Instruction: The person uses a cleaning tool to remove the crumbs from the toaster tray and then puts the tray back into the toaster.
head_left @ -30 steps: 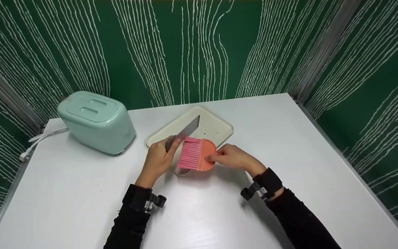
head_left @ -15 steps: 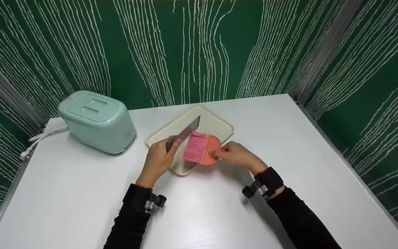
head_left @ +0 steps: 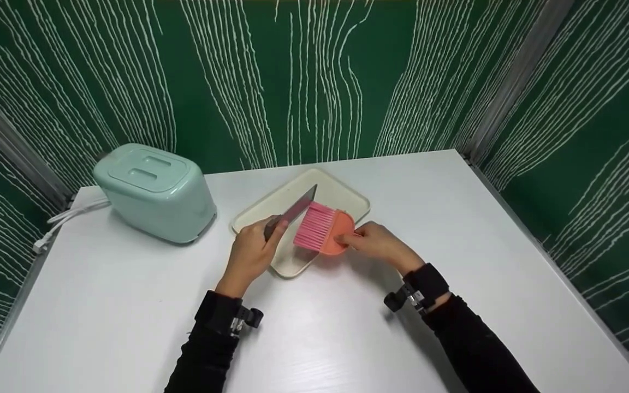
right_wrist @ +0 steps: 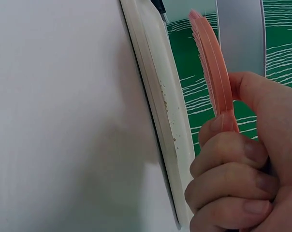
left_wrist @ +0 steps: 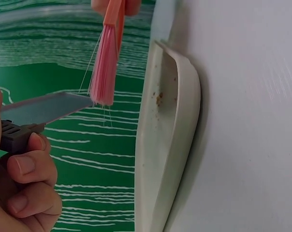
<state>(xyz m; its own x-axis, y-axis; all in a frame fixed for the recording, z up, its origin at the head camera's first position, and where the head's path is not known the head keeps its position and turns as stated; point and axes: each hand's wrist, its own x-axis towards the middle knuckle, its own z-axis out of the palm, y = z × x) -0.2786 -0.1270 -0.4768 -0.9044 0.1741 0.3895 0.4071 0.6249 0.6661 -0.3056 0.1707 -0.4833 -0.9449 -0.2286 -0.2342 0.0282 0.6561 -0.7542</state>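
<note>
My left hand (head_left: 250,248) grips the dark ribbed handle of a knife (head_left: 301,204), its grey blade slanting up and away over the cream tray (head_left: 342,191). Between thumb and fingers, my right hand (head_left: 377,243) pinches a small hand brush (head_left: 342,232) by its orange back. The pink bristles (left_wrist: 103,72) point left, their tips right at the end of the blade in the left wrist view. Both tools are held above the tray. Brown crumbs (left_wrist: 158,98) lie scattered on the tray's floor. In the right wrist view, the fingers curl below the brush's back.
A mint-green toaster (head_left: 156,191) with a lid on top stands at the back left of the white table (head_left: 314,338). Its white cord (head_left: 74,213) trails off to the left. Green walls (head_left: 391,82) with white lines enclose the back and sides.
The brush in my right hand has moved away from me and a little to the right, uncovering the near corner of the tray. My left hand and the knife have hardly moved.
</note>
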